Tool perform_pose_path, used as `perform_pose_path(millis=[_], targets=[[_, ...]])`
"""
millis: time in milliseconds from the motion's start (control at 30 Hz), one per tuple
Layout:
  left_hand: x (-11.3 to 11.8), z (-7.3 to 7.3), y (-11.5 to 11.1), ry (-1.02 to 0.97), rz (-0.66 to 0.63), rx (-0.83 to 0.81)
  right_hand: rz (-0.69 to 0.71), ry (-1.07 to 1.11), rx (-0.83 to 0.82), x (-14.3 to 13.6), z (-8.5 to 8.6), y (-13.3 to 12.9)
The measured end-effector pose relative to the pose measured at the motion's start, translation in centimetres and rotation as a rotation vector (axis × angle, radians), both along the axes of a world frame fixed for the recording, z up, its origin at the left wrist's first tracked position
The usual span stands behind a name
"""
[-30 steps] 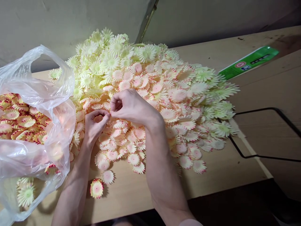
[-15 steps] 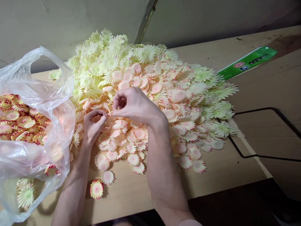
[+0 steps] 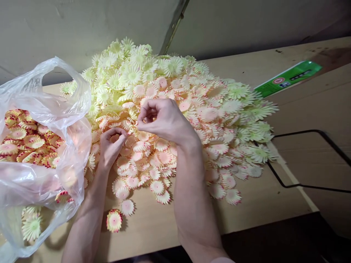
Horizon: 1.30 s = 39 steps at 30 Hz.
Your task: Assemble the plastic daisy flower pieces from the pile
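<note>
"While the left hand (image 3: 112, 145) stood over the front of the heap, where exactly was the right hand (image 3: 164, 119)?"

"Just beside it, a little farther up, with a narrow gap between the two. Both were above the big heap of daisy-like artificial flower heads (image 3: 210, 114)."

"How were the fingers?"

"On the left, thumb and index curled toward each other in a ring, their tips very close. On the right, the other fingers folded in behind a thumb and index that came together at the ends. I couldn't tell whether either pair pinched anything; the tips were too small against all those petals."

"And the heap itself?"

"It spread across the middle of the bench (image 3: 148, 228): pale yellow-green at the back and on the right, pink-centred in the middle and toward the front. A lone red-edged flower head (image 3: 114, 221) lay in front, close to a pale pink flower head (image 3: 127, 207)."

"What stood on the left?"

"A translucent plastic bag (image 3: 70, 126), its mouth open on a load of red-tipped flower heads (image 3: 30, 140). One greenish-white flower head (image 3: 32, 227) showed at its lower edge."

"And on the right?"

"A green packet (image 3: 287, 78) slanted away from the heap's edge, and nearer the person a black wire frame (image 3: 319, 131) reached out of view. Behind everything rose a grey wall (image 3: 82, 22)."
</note>
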<state>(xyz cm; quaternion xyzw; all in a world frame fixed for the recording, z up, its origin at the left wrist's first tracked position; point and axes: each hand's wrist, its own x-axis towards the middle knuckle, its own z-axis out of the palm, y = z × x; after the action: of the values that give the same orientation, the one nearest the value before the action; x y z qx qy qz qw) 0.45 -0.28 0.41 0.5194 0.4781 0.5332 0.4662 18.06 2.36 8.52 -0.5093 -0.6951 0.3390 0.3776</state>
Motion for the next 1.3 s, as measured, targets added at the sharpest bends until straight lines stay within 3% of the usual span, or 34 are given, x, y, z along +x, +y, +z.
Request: perform_pose_path(millis=[667, 900, 1300], targets=[[0.6, 0.8, -0.1, 0.0, -0.069, 0.035, 0.147, 0.06, -0.125, -0.3, 0.4, -0.3], [0.2, -0.3, -0.1, -0.079, -0.134, 0.008, 0.13, 0.047, -0.11, -0.1, 0.2, -0.2], [0.1, -1.0, 0.1, -0.083, -0.079, 0.04, 0.201, -0.011, -0.083, 0.3, -0.1, 0.1]])
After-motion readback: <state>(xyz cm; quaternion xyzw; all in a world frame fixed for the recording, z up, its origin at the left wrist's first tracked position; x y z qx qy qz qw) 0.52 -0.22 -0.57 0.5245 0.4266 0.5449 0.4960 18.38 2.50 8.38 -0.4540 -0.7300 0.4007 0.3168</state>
